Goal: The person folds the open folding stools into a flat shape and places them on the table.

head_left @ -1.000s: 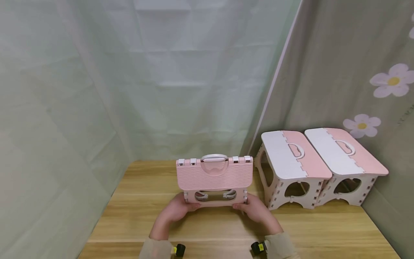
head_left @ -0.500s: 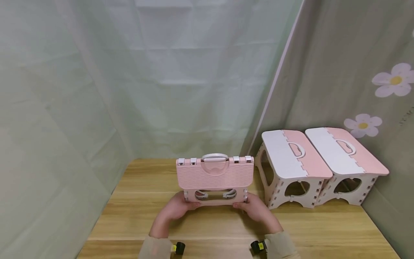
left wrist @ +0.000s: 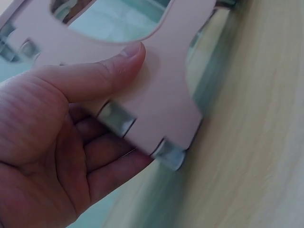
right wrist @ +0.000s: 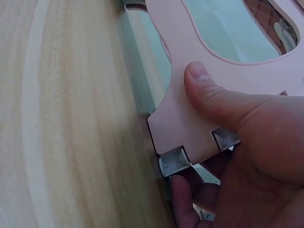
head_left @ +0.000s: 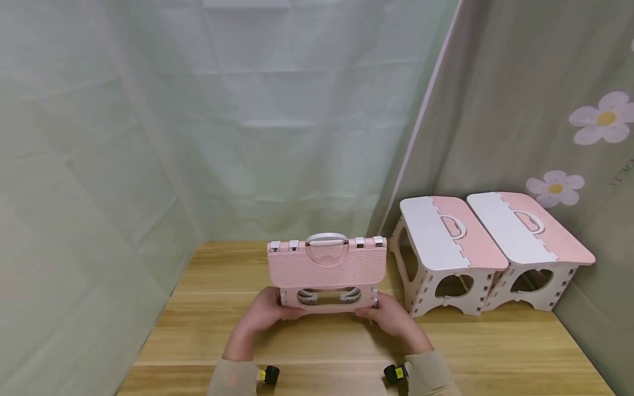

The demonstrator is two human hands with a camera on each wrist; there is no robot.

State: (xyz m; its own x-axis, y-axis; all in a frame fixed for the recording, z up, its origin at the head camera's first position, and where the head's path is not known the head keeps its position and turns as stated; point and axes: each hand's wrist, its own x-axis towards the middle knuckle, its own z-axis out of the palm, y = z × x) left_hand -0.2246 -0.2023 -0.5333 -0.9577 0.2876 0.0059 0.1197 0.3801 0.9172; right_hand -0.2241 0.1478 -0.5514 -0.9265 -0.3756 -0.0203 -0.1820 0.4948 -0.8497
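A folded pink stool (head_left: 327, 269) stands upright on the wooden table (head_left: 470, 346), its white carry handle (head_left: 327, 240) on top. My left hand (head_left: 264, 316) grips its lower left leg, thumb on the near pink panel (left wrist: 156, 90) and fingers curled behind. My right hand (head_left: 388, 318) grips the lower right leg the same way, thumb pressed on the pink panel (right wrist: 190, 114). In both wrist views the stool's bottom corner with its grey-white hinge tabs sits close to the wood.
Two unfolded pink-and-white stools (head_left: 448, 253) (head_left: 530, 247) stand side by side at the right back of the table. Green cloth hangs behind and to the left; a flowered curtain (head_left: 584, 132) hangs on the right.
The stool and both hands have shifted slightly left and up in the view; the grip is the same.
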